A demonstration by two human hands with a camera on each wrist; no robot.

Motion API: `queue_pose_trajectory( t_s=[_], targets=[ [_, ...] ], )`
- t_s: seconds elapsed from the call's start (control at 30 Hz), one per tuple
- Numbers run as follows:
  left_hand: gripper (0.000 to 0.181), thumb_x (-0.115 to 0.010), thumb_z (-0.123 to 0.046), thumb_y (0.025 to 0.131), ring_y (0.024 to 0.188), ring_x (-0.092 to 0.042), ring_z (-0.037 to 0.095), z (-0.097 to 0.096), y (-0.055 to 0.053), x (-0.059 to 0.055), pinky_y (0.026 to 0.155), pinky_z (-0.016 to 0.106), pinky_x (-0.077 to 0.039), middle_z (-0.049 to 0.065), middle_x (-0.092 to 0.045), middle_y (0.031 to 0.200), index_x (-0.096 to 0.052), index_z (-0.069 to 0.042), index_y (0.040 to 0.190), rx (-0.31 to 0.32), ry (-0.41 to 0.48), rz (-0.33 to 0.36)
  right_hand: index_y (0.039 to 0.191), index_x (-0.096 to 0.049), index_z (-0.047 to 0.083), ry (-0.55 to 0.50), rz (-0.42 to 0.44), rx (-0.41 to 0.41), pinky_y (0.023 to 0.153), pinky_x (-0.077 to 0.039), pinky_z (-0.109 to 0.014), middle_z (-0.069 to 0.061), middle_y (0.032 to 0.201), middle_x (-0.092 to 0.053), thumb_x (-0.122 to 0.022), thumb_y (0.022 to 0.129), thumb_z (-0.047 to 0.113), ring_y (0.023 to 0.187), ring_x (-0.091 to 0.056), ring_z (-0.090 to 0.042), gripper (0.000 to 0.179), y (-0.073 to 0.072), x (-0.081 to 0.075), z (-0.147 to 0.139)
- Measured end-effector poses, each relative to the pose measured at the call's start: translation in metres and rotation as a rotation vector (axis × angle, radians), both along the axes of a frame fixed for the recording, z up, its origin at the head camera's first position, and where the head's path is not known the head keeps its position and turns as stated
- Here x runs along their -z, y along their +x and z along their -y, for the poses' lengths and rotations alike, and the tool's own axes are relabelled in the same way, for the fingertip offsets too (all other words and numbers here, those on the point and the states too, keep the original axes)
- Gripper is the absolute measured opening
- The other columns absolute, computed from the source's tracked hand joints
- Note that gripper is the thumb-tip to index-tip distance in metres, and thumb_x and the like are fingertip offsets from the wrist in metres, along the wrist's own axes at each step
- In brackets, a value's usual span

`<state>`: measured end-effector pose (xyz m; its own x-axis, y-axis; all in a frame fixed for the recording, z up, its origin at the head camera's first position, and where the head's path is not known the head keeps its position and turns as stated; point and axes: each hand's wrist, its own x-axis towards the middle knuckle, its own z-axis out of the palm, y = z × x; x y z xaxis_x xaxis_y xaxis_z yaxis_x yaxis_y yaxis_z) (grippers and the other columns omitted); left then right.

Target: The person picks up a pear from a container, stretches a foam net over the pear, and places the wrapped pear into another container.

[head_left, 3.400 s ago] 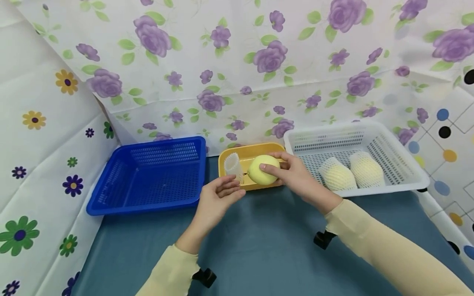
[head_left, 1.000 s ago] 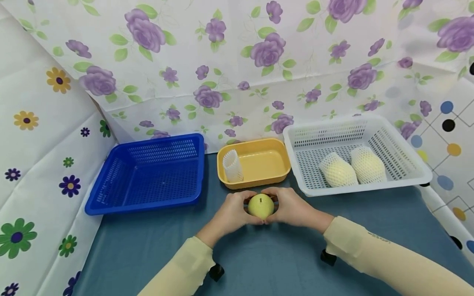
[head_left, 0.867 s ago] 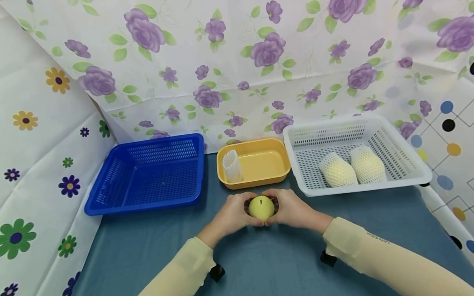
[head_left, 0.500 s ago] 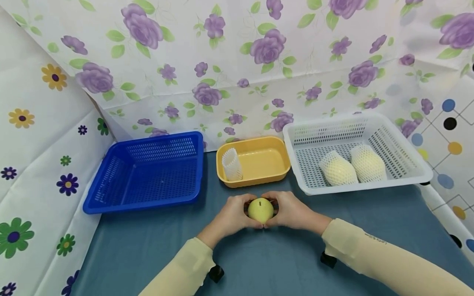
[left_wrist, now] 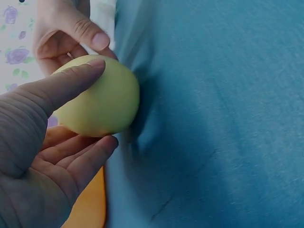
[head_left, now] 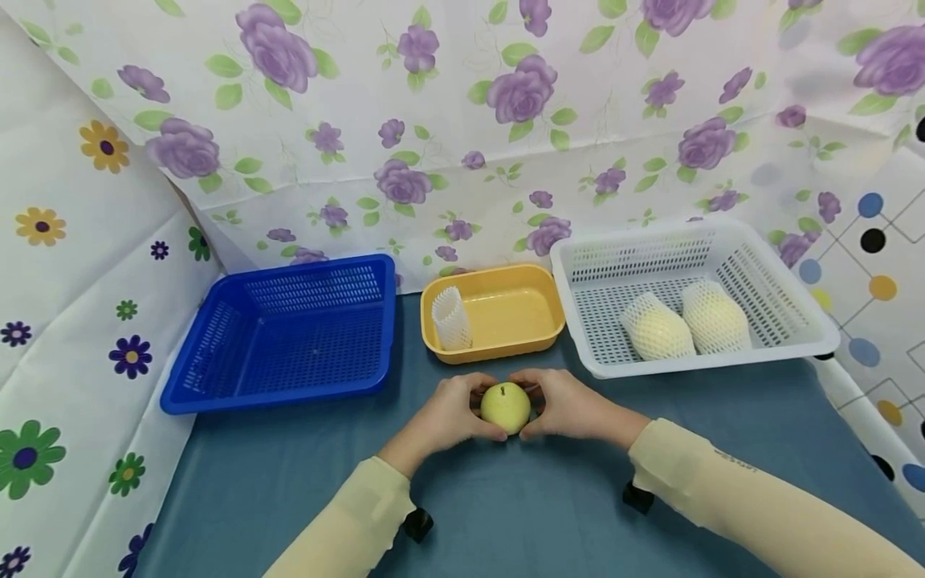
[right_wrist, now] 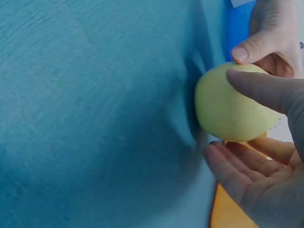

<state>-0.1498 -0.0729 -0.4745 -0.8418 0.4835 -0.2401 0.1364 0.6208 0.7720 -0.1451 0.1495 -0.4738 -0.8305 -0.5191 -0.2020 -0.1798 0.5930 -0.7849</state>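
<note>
A yellow-green pear (head_left: pixel 505 409) stands stem up in front of the yellow tray, between my two hands. My left hand (head_left: pixel 450 416) holds its left side, with the thumb (left_wrist: pixel 78 80) across it and the fingers curved along the opposite side in the left wrist view. Around its right side is my right hand (head_left: pixel 567 408); the right wrist view shows that thumb (right_wrist: pixel 256 85) on the skin and the fingertips at the other side. The pear is low over the blue-green tablecloth (right_wrist: pixel 95 118).
Behind the hands is the yellow tray (head_left: pixel 516 317) with a white foam net sleeve (head_left: pixel 451 319) standing at its left end. A blue basket (head_left: pixel 289 341) is at left. The white basket (head_left: pixel 603 305) at right holds two net-wrapped pears (head_left: pixel 656 327). Patterned cloth hangs behind.
Earlier the right hand held the pear over the yellow tray, left hand nearby. It was then brought forward and turned stem up between both hands. Over the last second it barely moves.
</note>
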Motion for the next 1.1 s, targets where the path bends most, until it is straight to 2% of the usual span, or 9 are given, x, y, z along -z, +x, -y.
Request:
queue_pose_trajectory(
  t_s=[0.13, 0.23, 0.3, 0.43, 0.57, 0.67, 0.8, 0.97, 1.1],
  targets=[
    [0.083, -0.084, -0.043, 0.063, 0.114, -0.058, 0.019, 0.007, -0.002, -0.015, 0.089, 0.032, -0.054, 0.004, -0.057, 0.128, -0.049, -0.014, 0.133, 0.008, -0.021, -0.010, 0.138, -0.044, 0.012, 0.035, 0.032, 0.024, 0.081, -0.056, -0.033, -0.006, 0.136, -0.052, -0.086, 0.064, 0.019, 0.110, -0.060, -0.022, 0.086, -0.002, -0.013, -0.003],
    [0.081, -0.082, -0.046, 0.065, 0.119, -0.055, 0.021, 0.015, -0.004, -0.033, 0.093, 0.036, -0.052, 0.004, -0.055, 0.133, -0.050, -0.016, 0.133, 0.015, -0.044, -0.041, 0.137, -0.045, 0.014, 0.059, 0.030, 0.027, 0.083, -0.055, -0.033, -0.007, 0.136, -0.052, -0.084, 0.068, 0.018, 0.112, -0.059, -0.024, 0.080, -0.005, -0.028, -0.006],
    [0.074, -0.080, -0.047, 0.068, 0.119, -0.055, 0.020, 0.020, -0.007, -0.046, 0.094, 0.038, -0.051, 0.003, -0.057, 0.131, -0.053, -0.017, 0.131, -0.002, -0.042, -0.069, 0.136, -0.047, 0.014, 0.066, 0.006, 0.033, 0.084, -0.055, -0.032, -0.005, 0.133, -0.054, -0.080, 0.073, 0.019, 0.113, -0.059, -0.023, 0.072, -0.010, -0.038, -0.008],
    [0.059, -0.073, -0.052, 0.074, 0.111, -0.061, 0.017, 0.028, -0.015, -0.073, 0.089, 0.037, -0.053, -0.001, -0.063, 0.122, -0.060, -0.021, 0.122, -0.108, -0.009, -0.151, 0.131, -0.052, 0.011, 0.031, -0.072, 0.084, 0.083, -0.055, -0.031, -0.005, 0.128, -0.058, -0.073, 0.081, 0.025, 0.109, -0.061, -0.022, 0.056, -0.021, -0.055, -0.012],
    [0.047, -0.068, -0.048, 0.081, 0.099, -0.064, 0.015, 0.036, -0.026, -0.091, 0.081, 0.034, -0.056, 0.000, -0.066, 0.112, -0.064, -0.017, 0.116, -0.242, 0.038, -0.242, 0.124, -0.058, 0.011, -0.013, -0.141, 0.172, 0.083, -0.055, -0.033, -0.006, 0.120, -0.062, -0.069, 0.084, 0.028, 0.103, -0.064, -0.020, 0.045, -0.031, -0.064, -0.014],
    [0.041, -0.068, -0.039, 0.084, 0.095, -0.064, 0.016, 0.040, -0.035, -0.097, 0.079, 0.035, -0.057, 0.003, -0.067, 0.107, -0.064, -0.012, 0.115, -0.326, 0.069, -0.266, 0.120, -0.060, 0.012, -0.026, -0.162, 0.227, 0.085, -0.054, -0.035, -0.006, 0.116, -0.063, -0.068, 0.085, 0.029, 0.100, -0.063, -0.019, 0.040, -0.035, -0.067, -0.013],
    [0.036, -0.067, -0.036, 0.085, 0.093, -0.064, 0.017, 0.043, -0.046, -0.095, 0.077, 0.035, -0.057, 0.003, -0.067, 0.101, -0.065, -0.011, 0.112, -0.412, 0.054, -0.259, 0.117, -0.061, 0.013, 0.001, -0.148, 0.267, 0.084, -0.055, -0.035, -0.005, 0.115, -0.064, -0.068, 0.085, 0.031, 0.100, -0.063, -0.018, 0.038, -0.034, -0.067, -0.013],
    [0.034, -0.066, -0.038, 0.086, 0.089, -0.063, 0.018, 0.042, -0.059, -0.091, 0.074, 0.034, -0.057, 0.004, -0.067, 0.097, -0.066, -0.012, 0.107, -0.509, 0.033, -0.275, 0.117, -0.062, 0.012, 0.021, -0.118, 0.255, 0.082, -0.055, -0.034, -0.005, 0.114, -0.065, -0.070, 0.083, 0.029, 0.099, -0.064, -0.018, 0.039, -0.027, -0.060, -0.013],
    [0.042, -0.064, -0.045, 0.086, 0.089, -0.063, 0.018, 0.039, -0.069, -0.090, 0.075, 0.034, -0.057, 0.004, -0.066, 0.098, -0.066, -0.010, 0.108, -0.563, 0.008, -0.262, 0.120, -0.061, 0.011, 0.053, -0.116, 0.227, 0.084, -0.054, -0.035, -0.004, 0.115, -0.065, -0.074, 0.079, 0.026, 0.101, -0.062, -0.019, 0.045, -0.020, -0.053, -0.010]
  ],
)
